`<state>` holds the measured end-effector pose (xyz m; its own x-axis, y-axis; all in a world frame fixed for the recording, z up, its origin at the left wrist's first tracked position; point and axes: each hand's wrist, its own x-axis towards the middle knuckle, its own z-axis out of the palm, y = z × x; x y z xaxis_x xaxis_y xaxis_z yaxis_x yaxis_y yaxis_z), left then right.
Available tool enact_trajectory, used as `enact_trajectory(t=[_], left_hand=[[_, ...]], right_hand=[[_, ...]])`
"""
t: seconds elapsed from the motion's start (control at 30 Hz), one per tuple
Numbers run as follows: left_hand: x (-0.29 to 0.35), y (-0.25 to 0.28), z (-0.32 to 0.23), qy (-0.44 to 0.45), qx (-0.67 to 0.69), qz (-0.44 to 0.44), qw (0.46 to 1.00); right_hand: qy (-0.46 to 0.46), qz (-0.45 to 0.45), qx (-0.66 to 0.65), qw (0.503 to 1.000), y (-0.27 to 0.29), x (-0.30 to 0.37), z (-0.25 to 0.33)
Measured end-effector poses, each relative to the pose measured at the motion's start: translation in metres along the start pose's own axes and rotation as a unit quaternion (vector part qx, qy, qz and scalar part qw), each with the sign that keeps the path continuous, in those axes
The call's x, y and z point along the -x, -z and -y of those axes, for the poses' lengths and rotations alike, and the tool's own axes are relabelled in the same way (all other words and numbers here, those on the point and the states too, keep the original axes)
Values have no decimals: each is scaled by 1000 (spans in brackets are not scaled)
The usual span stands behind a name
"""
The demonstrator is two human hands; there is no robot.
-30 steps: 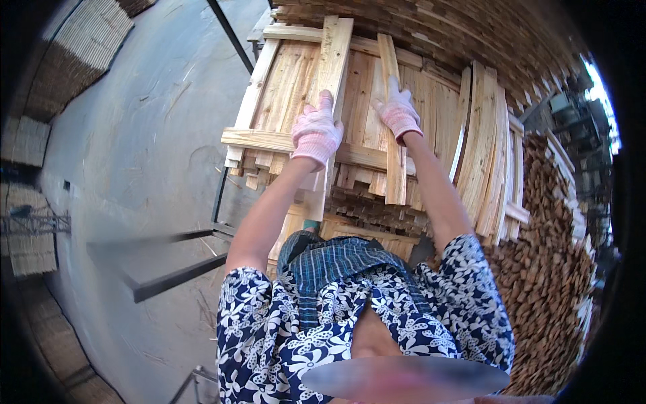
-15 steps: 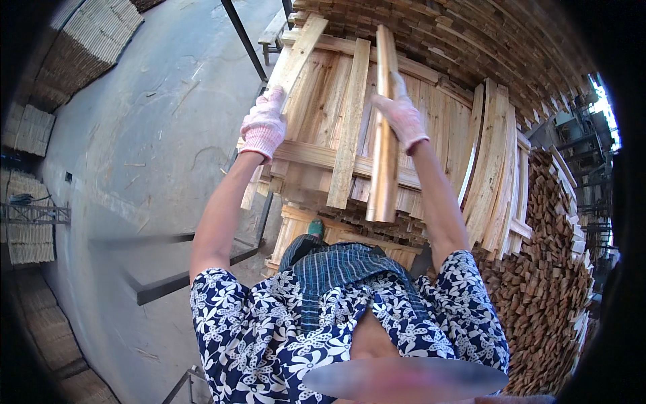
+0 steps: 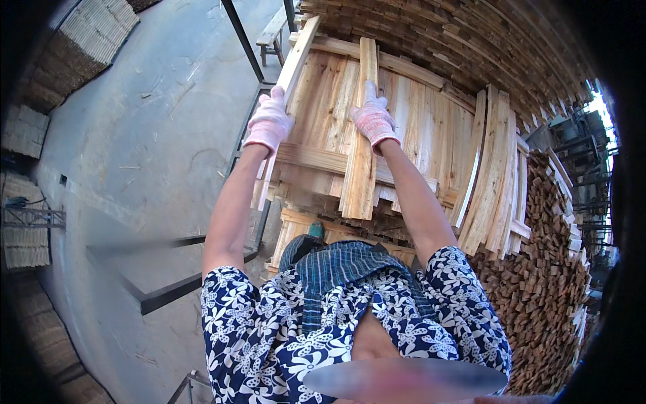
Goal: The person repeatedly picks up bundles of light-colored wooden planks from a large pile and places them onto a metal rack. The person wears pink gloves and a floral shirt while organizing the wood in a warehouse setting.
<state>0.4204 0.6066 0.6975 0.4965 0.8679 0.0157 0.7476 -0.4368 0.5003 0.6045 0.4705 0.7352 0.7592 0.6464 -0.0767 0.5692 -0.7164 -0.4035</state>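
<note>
Both of my hands wear pinkish-white knit gloves. My left hand (image 3: 269, 122) is closed around a narrow wooden board (image 3: 300, 55) at the left edge of the stack, and the board is tipped partly on its edge. Toward the middle, my right hand (image 3: 373, 118) grips another wooden board (image 3: 360, 182), thumb on its left side and fingers on its right. This board lies lengthwise over the crosswise strips, its near end jutting past them. Beneath is a layer of side-by-side planks (image 3: 330, 87), with a crosswise strip (image 3: 313, 158) on top.
Several loose boards (image 3: 488, 168) lie at the stack's right side. A large pile of wood pieces (image 3: 538, 283) fills the right, and more stacked wood (image 3: 457, 40) rises behind. A dark metal frame (image 3: 168, 296) stands at left on the concrete floor (image 3: 134, 168), with a small bench (image 3: 272, 37) beyond.
The board in my right hand has moved left and gone from tilted on edge to lying flat, over the middle board. The left-hand board has tipped further onto its edge.
</note>
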Motion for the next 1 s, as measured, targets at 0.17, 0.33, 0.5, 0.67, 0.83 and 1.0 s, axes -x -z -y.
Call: enact_trajectory(t=[0.17, 0.33, 0.5, 0.67, 0.83, 1.0], left_hand=[[-12, -9, 35, -12, 604, 243, 759], [-50, -47, 84, -34, 421, 64, 904], [0, -8, -4, -68, 61, -3, 996], [-5, -11, -8, -61, -45, 27, 997], [-5, 2, -16, -29, -22, 47, 998], [-36, 16, -19, -30, -46, 56, 997]], right_hand=[[-6, -28, -9, 1000, -8, -12, -18], [35, -23, -24, 999, -12, -5, -1], [14, -31, -24, 999, 1, 2, -13], [20, -34, -20, 999, -9, -5, -13], [20, -19, -16, 999, -1, 1, -13], [19, -25, -16, 999, 0, 5, -11]])
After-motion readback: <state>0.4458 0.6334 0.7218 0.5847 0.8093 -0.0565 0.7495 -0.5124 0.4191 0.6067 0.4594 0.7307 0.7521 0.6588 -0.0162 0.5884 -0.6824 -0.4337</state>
